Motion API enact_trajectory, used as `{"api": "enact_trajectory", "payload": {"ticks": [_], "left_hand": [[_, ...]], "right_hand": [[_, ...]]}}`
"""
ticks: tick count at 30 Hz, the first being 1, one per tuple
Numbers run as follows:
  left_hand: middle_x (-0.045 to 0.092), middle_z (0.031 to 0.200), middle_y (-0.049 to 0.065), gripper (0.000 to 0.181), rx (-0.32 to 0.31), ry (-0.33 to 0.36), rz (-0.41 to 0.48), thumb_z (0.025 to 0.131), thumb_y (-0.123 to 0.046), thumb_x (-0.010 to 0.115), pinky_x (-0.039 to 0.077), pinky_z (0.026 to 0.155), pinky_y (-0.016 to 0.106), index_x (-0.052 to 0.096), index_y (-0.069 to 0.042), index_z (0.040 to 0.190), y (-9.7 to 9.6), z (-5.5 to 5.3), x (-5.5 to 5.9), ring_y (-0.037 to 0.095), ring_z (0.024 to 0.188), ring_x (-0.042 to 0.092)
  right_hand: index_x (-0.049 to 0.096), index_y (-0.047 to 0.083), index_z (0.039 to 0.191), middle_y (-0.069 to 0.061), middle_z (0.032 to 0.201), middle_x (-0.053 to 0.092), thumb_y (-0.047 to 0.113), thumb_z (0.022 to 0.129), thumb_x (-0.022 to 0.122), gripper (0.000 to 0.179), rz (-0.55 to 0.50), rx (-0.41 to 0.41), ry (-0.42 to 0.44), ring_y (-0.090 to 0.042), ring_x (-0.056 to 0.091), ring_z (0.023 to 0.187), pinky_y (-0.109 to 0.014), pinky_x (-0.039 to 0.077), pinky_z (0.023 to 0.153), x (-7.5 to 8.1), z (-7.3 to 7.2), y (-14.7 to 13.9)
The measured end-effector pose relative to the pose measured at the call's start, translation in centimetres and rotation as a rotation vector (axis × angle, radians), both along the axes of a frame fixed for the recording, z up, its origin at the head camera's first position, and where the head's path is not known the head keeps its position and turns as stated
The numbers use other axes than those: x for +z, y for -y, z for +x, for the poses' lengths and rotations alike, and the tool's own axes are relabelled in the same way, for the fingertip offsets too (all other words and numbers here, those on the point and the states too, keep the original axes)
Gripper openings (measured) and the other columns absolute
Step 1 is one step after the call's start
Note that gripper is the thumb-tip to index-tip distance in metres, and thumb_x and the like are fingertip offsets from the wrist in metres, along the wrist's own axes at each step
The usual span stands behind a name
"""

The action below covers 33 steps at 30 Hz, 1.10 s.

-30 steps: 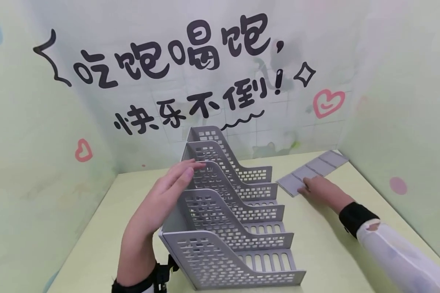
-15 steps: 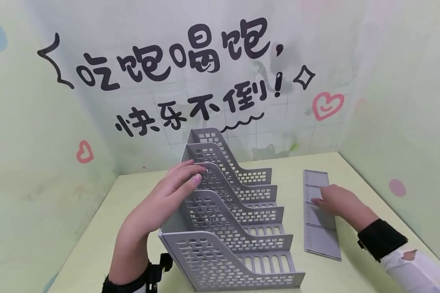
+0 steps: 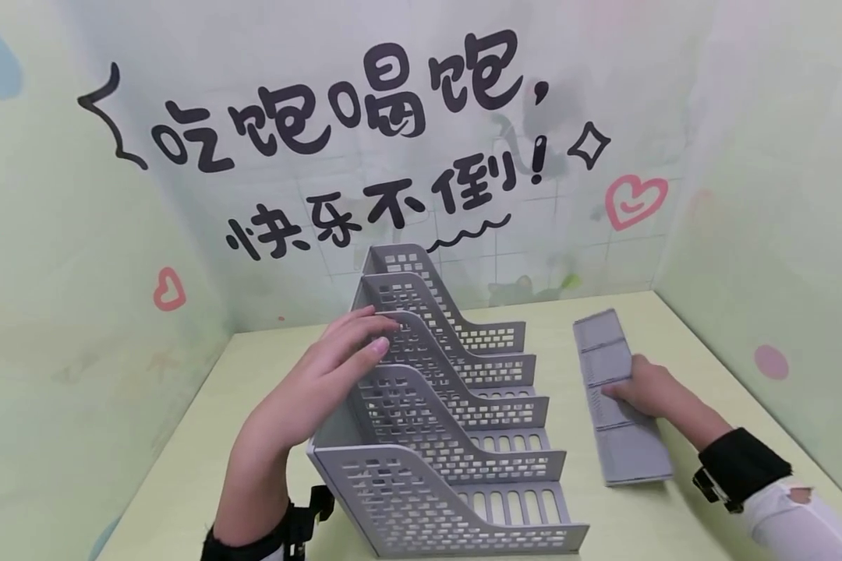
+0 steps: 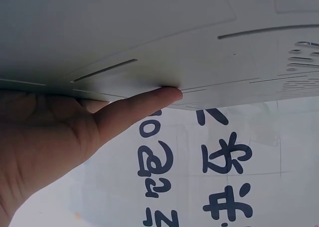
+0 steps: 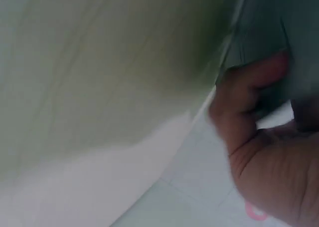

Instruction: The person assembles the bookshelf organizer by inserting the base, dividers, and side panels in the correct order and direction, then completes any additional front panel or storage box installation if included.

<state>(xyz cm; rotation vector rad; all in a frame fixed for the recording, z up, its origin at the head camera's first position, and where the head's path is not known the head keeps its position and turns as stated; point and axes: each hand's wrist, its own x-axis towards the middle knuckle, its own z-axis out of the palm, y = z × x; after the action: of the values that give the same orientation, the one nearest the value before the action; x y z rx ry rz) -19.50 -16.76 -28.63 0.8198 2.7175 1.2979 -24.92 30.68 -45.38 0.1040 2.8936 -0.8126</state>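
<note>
A grey file organizer with perforated, stepped dividers stands upright on the table in the head view. My left hand rests against its tall back side, fingers extended over the upper edges. In the left wrist view the straight thumb lies along a slotted grey wall. To the right, my right hand pinches the right edge of a flat grey panel marked into sections, thumb on its top face. The panel tilts, its right side raised. The right wrist view shows the hand blurred, fingers bent at the dark panel.
The pale yellow table runs beneath everything. Printed walls enclose it: a back wall with large black lettering, and side walls left and right. A strip of table separates the organizer from the panel.
The panel has turned from slanting at the far right to lengthwise beside the organizer, moving nearer, and its right side now lifts in my right hand. My left hand stays on the organizer.
</note>
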Motion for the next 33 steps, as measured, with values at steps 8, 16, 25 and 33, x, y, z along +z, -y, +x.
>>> {"api": "enact_trajectory", "payload": {"ticks": [8,16,25,33], "left_hand": [[0.030,0.175,0.009,0.045,-0.004,-0.006,0.004,0.113,-0.040,0.046,0.019,0.127,0.076,0.060,-0.016,0.149,-0.1,0.0,0.0,0.034,0.166,0.019],[0.028,0.176,0.011,0.045,0.004,0.006,0.011,0.113,-0.040,0.046,0.020,0.127,0.076,0.060,-0.017,0.148,0.0,-0.1,-0.1,0.035,0.166,0.019],[0.027,0.176,0.010,0.044,0.015,0.009,0.012,0.113,-0.042,0.046,0.020,0.126,0.077,0.060,-0.019,0.148,0.0,0.0,-0.2,0.036,0.166,0.019],[0.027,0.176,0.010,0.043,0.029,0.021,0.014,0.112,-0.043,0.047,0.020,0.127,0.077,0.061,-0.020,0.147,-0.1,0.1,-0.2,0.037,0.166,0.018]], "right_hand": [[0.046,-0.019,0.145,-0.033,0.115,0.069,0.013,0.107,0.037,0.051,-0.396,0.029,-0.042,-0.024,0.072,0.078,-0.041,0.062,0.058,3.3,1.3,2.1],[0.068,-0.006,0.127,-0.018,0.100,0.071,0.011,0.102,0.048,0.036,-0.239,0.109,-0.188,-0.015,0.061,0.063,-0.034,0.049,0.046,8.0,3.3,5.7],[0.062,0.000,0.095,0.002,0.061,0.045,0.005,0.097,0.044,0.019,-0.250,0.126,-0.190,-0.015,0.049,0.038,-0.035,0.046,0.038,9.4,3.9,8.1],[0.061,0.002,0.089,0.003,0.058,0.046,0.007,0.097,0.046,0.018,-0.251,0.131,-0.161,-0.016,0.053,0.036,-0.035,0.048,0.039,9.0,3.6,9.4]]}}
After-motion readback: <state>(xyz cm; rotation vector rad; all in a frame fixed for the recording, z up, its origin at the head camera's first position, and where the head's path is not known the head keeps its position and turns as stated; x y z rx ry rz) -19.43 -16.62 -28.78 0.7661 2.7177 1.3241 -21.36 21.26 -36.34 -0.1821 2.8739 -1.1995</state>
